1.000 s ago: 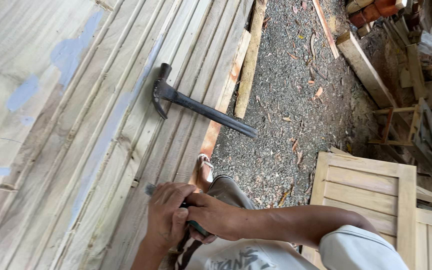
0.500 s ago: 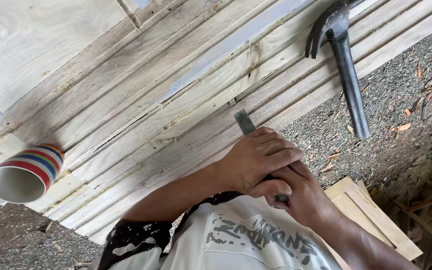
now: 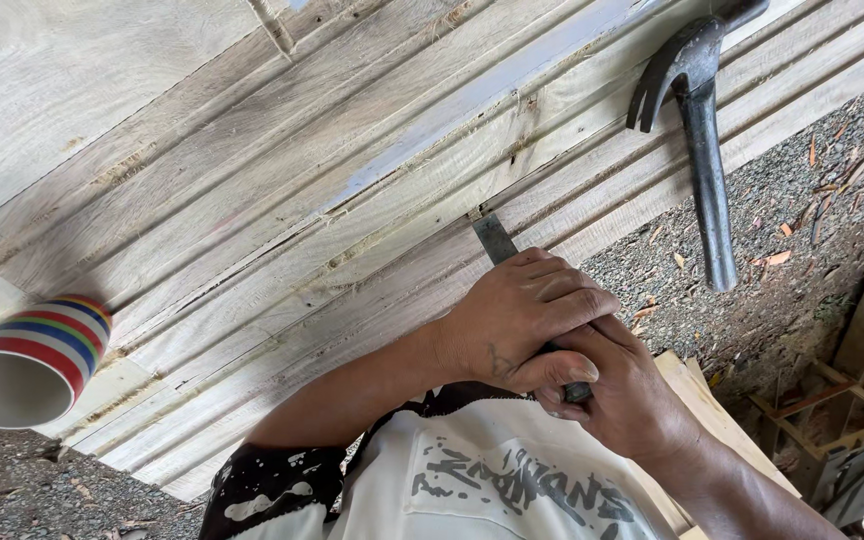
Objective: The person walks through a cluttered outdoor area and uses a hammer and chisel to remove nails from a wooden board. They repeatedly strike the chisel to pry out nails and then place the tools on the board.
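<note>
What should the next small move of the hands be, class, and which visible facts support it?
Probably a short push of the chisel forward along the groove. Both the left hand and the right hand grip its handle, and the blade tip sits at a joint between the boards. The hammer lies untouched beside them, so hand pressure seems likelier than a strike.

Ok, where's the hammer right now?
The hammer lies at the upper right of the head view, its head on the wooden panel, its handle over the gravel, beyond both hands and touched by neither.
</note>
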